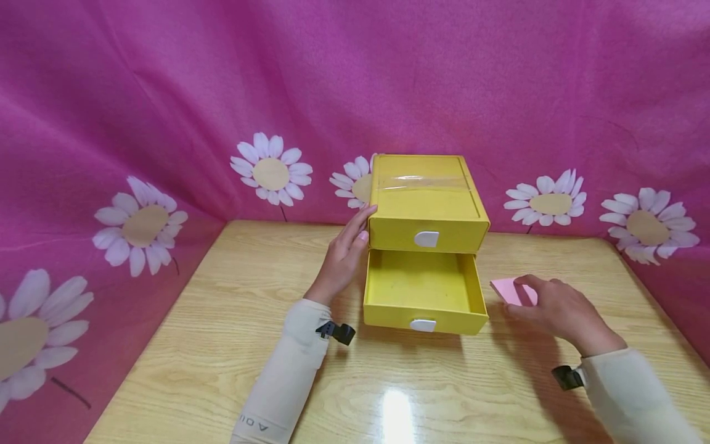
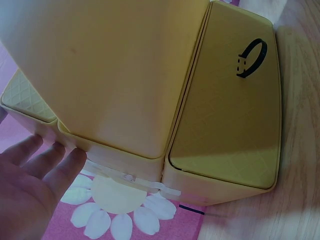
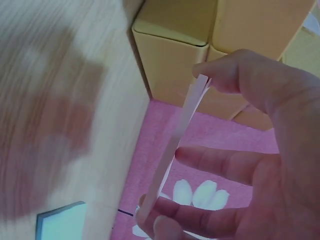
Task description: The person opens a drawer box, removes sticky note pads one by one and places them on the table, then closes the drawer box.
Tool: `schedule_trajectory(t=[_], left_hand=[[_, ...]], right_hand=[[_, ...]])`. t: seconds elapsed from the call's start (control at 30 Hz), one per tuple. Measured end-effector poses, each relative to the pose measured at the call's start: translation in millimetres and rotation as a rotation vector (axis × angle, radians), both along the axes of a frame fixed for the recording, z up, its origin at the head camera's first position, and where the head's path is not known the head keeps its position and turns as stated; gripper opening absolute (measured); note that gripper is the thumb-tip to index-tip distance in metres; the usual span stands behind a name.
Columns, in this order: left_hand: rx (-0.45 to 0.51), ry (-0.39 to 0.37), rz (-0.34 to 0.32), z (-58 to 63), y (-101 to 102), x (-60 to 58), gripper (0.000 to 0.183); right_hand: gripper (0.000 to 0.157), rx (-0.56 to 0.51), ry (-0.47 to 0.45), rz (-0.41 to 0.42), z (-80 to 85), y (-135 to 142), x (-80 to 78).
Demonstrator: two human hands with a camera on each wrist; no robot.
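Observation:
A small yellow two-drawer cabinet stands on the wooden table, its upper drawer closed and its lower drawer pulled out, with nothing visible inside. My left hand rests against the cabinet's left side, fingers fairly straight, fingertips at its wall in the left wrist view. To the right of the drawer, my right hand pinches a thin pink sticky-note pad between thumb and fingers. Edge-on in the right wrist view, the pad spans from thumb to lower fingers.
A flat pale green-white piece with a dark edge lies on the table in the right wrist view. Behind the table and along its sides hangs a magenta cloth printed with white daisies. Clear tape crosses the cabinet top.

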State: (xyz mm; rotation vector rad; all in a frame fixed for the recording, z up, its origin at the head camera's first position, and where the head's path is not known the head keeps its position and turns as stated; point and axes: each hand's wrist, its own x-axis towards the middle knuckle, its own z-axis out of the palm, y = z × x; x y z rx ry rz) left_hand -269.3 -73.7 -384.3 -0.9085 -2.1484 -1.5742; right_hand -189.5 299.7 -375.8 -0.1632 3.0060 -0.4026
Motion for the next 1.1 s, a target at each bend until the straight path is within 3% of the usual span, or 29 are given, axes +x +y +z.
schedule_trajectory(t=[0.33,0.57,0.8,1.1], left_hand=[[-0.007,-0.007,0.003,-0.7,0,0.0,0.046],[-0.01,-0.002,0.005,-0.6,-1,-0.4,0.046],[-0.006,0.01,0.003,4.7,0,3.9,0.046],[-0.009,0.01,0.013,0.6,0,0.2,0.045]], right_hand=[[0.078,-0.006,-0.084,-0.069,-9.3,0,-0.6],[0.077,0.0,-0.089,-0.084,-17.5,2,-2.3],[0.08,-0.005,-0.143,-0.119,-22.7,4,-4.5],[0.07,-0.005,-0.161,-0.119,-27.7,3,-5.8]])
